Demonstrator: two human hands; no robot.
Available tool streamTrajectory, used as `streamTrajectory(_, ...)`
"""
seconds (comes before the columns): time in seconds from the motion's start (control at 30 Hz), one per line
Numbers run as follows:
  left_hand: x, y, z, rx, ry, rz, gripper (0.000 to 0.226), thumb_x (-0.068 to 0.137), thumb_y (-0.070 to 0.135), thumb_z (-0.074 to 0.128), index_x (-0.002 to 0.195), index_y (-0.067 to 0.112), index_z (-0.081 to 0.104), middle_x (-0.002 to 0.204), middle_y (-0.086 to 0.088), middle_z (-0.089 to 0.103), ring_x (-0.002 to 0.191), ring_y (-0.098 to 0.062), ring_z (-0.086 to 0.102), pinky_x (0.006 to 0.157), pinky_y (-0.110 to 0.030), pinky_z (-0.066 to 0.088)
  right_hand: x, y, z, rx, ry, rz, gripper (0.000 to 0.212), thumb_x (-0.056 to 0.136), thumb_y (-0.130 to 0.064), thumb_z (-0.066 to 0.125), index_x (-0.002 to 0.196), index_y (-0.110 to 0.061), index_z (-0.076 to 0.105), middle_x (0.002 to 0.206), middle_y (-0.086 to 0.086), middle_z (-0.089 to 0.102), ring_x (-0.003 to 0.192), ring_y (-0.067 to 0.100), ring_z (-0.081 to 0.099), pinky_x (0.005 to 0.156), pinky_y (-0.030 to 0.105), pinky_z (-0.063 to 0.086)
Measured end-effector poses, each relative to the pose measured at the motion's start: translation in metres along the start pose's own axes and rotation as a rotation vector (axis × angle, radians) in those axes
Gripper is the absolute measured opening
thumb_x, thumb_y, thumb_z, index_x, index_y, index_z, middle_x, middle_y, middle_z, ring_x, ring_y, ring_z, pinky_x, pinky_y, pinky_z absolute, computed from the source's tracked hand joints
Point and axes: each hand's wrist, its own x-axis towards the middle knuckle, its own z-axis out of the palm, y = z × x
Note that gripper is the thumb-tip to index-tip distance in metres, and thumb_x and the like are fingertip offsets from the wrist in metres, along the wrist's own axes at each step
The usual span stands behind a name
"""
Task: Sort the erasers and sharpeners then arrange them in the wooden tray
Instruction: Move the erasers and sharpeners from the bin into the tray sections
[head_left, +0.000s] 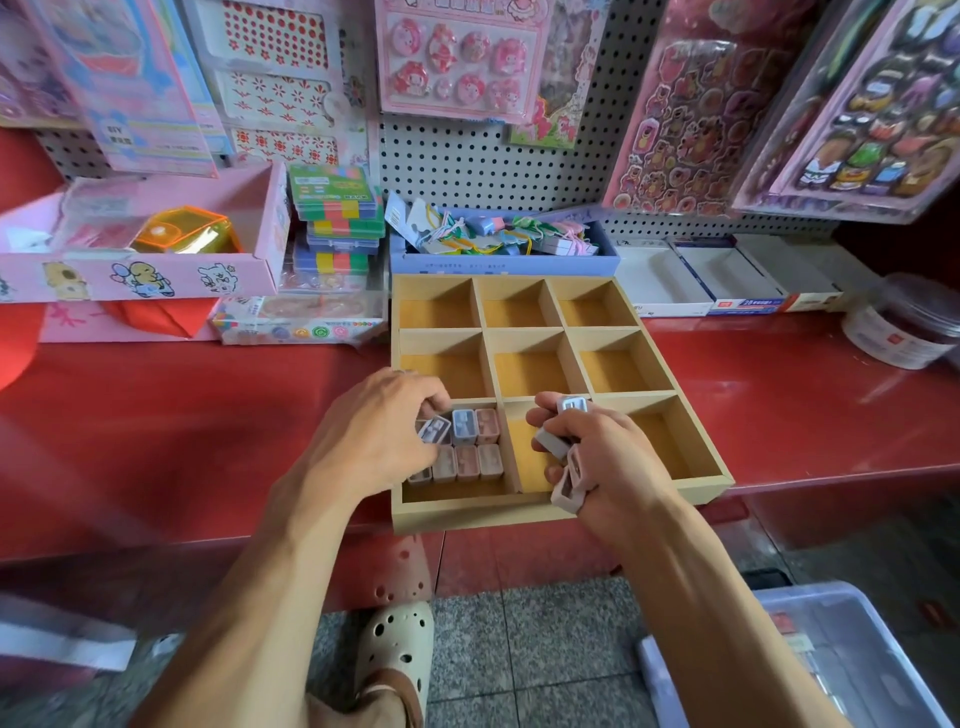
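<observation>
Your left hand (374, 431) pinches one sharpener (435, 429) over the wooden tray (561, 512)'s near-left compartment, covering part of that stack; seven sharpeners show there. Your right hand (597, 457) grips three more sharpeners (558, 441). Eight compartments lie bare.

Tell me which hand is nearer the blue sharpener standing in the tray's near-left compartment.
Left. The left hand is in that compartment, fingers pinching a tilted sharpener beside the blue sharpener. The right hand hovers over the next compartment of the wooden tray, gripping several sharpeners.
</observation>
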Motion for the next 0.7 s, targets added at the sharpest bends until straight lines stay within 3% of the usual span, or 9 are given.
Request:
streamTrajectory(0.13, 0.002, 0.000, 0.001, -0.005, 0.015, -0.010, 0.031, 0.073, 0.017, 0.080, 0.094, 0.034, 0.065, 0.081, 0.023, 0.058, 0.087, -0.006, 0.052, 0.074, -0.028, 0.044, 0.001, 0.000, 0.000, 0.013, -0.001, 0.006, 0.027, 0.095, 0.004, 0.048, 0.106, -0.008, 0.069, 0.099, 0.007, 0.071, 0.082, 0.018, 0.061, 0.060, 0.028, 0.044)
streamTrajectory(0.4, 0.006, 0.007, 0.008, 0.032, 0.072, 0.045, 0.028, 0.075, 0.033, 0.083, 0.097, 0.032, 0.065, 0.081, 0.020, 0.059, 0.081, -0.005, 0.052, 0.070, -0.027, 0.044, 0.002, 0.002, 0.000, 0.014, -0.040, -0.003, 0.025, 0.095, 0.003, 0.050, 0.107, -0.008, 0.069, 0.099, 0.007, 0.071, 0.081, 0.017, 0.061, 0.059, 0.027, 0.043)
streamTrajectory(0.57, 0.003, 0.017, 0.012, -0.262, 0.168, 0.098, 0.027, 0.068, 0.043, 0.084, 0.087, 0.028, 0.070, 0.077, 0.017, 0.060, 0.065, 0.001, 0.052, 0.063, -0.026, 0.049, 0.003, 0.002, 0.005, 0.026, -0.079, -0.013, 0.021, 0.096, 0.001, 0.054, 0.108, -0.008, 0.069, 0.098, 0.005, 0.074, 0.077, 0.014, 0.064, 0.058, 0.026, 0.041)
streamTrajectory(0.7, 0.004, 0.028, 0.019, -0.372, 0.142, 0.155, 0.027, 0.066, 0.040, 0.087, 0.083, 0.027, 0.072, 0.078, 0.012, 0.059, 0.066, 0.004, 0.052, 0.059, -0.021, 0.046, 0.005, 0.003, 0.011, 0.074, -0.084, -0.004, 0.016, 0.095, -0.001, 0.059, 0.106, -0.005, 0.070, 0.089, 0.008, 0.071, 0.062, 0.011, 0.057, 0.055, 0.025, 0.038)
